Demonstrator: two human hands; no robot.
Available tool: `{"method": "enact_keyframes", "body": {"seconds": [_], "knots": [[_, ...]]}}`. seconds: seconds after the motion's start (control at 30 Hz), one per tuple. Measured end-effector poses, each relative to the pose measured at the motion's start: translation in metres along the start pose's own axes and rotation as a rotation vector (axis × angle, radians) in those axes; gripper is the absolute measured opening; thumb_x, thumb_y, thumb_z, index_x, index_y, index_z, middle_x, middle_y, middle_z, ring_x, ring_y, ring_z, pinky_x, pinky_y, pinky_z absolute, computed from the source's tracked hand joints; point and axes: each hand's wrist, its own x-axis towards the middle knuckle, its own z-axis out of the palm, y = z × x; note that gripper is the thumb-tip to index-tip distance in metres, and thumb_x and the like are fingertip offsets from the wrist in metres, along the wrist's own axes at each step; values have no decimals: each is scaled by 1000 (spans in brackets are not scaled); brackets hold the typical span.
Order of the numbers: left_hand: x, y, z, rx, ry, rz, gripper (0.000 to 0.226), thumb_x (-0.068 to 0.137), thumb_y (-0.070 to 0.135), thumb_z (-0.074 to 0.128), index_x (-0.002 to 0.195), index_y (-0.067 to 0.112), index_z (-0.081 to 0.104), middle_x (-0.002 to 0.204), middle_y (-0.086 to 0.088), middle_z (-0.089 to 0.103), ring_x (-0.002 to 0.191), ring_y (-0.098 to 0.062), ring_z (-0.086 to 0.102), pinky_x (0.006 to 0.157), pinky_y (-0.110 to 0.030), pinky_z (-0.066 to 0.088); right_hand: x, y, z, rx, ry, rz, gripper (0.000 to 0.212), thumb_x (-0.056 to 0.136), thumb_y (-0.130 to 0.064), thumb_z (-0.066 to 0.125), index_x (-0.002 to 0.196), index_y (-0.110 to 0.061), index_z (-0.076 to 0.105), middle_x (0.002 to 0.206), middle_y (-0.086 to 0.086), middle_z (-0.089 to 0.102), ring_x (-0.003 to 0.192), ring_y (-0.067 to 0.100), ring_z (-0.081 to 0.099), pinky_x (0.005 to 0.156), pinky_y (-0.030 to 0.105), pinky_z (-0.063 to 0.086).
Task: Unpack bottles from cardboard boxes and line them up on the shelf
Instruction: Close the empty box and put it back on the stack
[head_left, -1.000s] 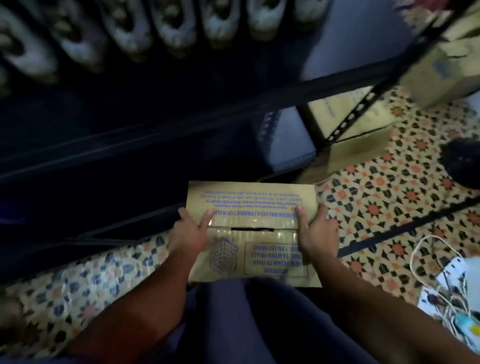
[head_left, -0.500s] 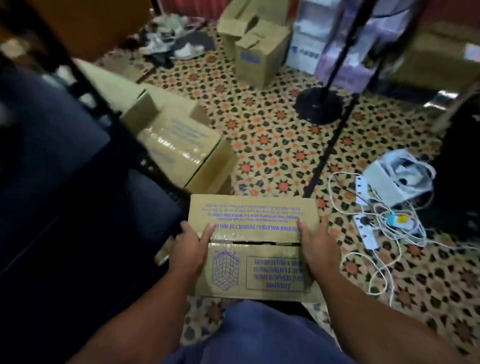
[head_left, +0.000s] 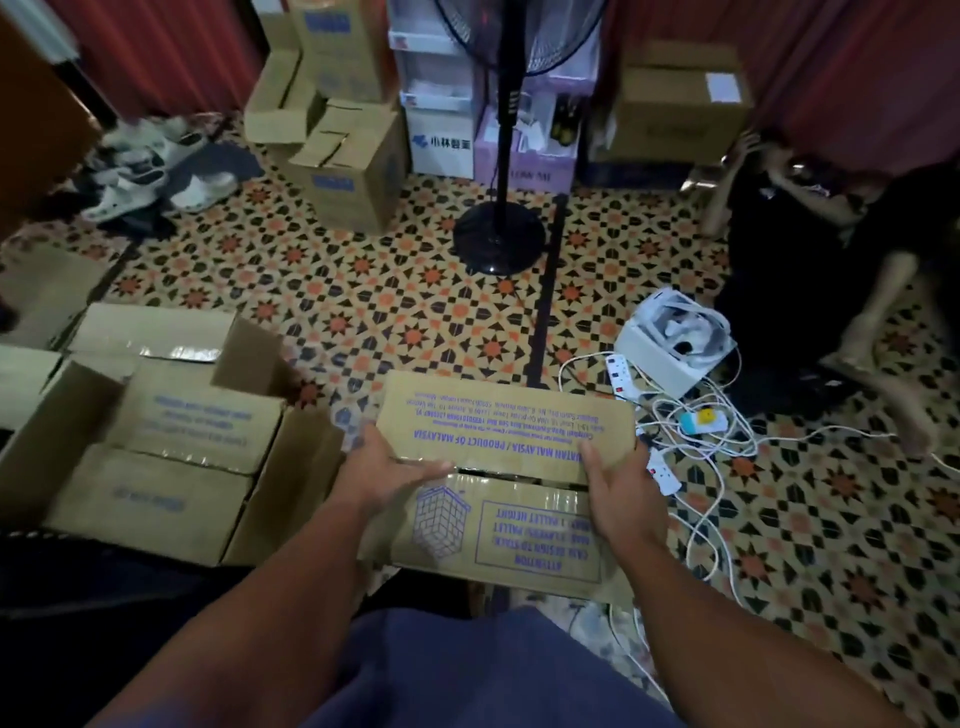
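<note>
A closed cardboard box (head_left: 511, 431) with blue upside-down print sits low in the middle of the head view, in front of my lap. My left hand (head_left: 382, 475) grips its left side with the thumb lying across the top flap. My right hand (head_left: 621, 493) grips its right side, thumb on top. A narrow gap shows between the two top flaps. No bottles and no shelf are in view.
An open carton (head_left: 249, 358) with smaller boxes inside stands at the left. A fan stand (head_left: 498, 239) rises ahead. Power strips and white cables (head_left: 691, 436) lie at the right beside a white box (head_left: 670, 358). More cartons (head_left: 343, 166) are stacked behind. Another person (head_left: 810, 218) sits at the far right.
My view has swung from the dark shelf round to the room's floor. Both hands kept their hold on the box, which came round with me.
</note>
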Motion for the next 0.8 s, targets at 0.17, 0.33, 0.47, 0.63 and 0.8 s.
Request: {"method": "enact_keyframes", "body": {"seconds": [0.17,0.33,0.47,0.63,0.8], "knots": [[88,67,-15,22,-73,83,115,48,52,101,137,21,35,120,6,64,112,-19,61,101,-39,51,81,-44,-6,30,43,35,94,88,-82,34,149,-11,25,122,19,67,107,41,66,86,48,55],[172,132,-39,30,-66,154,117,41,64,98,132,21,39,130,0,64,122,-26,62,103,-51,53,159,-97,-16,51,77,63,93,89,-79,40,152,-13,21,124,18,66,111,40,64,87,47,53],[228,184,-60,8,-67,145,115,42,62,95,130,18,35,137,-11,59,126,-33,58,105,-50,51,222,-142,-20,46,88,74,93,87,-82,41,150,-15,26,115,15,69,104,39,67,85,48,56],[281,218,-71,-15,-29,138,128,37,69,92,136,15,33,139,-10,59,124,-31,59,104,-46,51,289,-187,-27,23,19,51,88,88,-80,42,146,-17,25,124,17,67,113,41,64,92,46,52],[361,255,-83,-29,43,101,131,41,70,94,144,17,33,137,-7,60,124,-29,59,102,-44,51,387,-236,-20,114,-38,-54,80,89,-73,52,142,-15,35,123,11,68,111,36,65,89,41,52]]}}
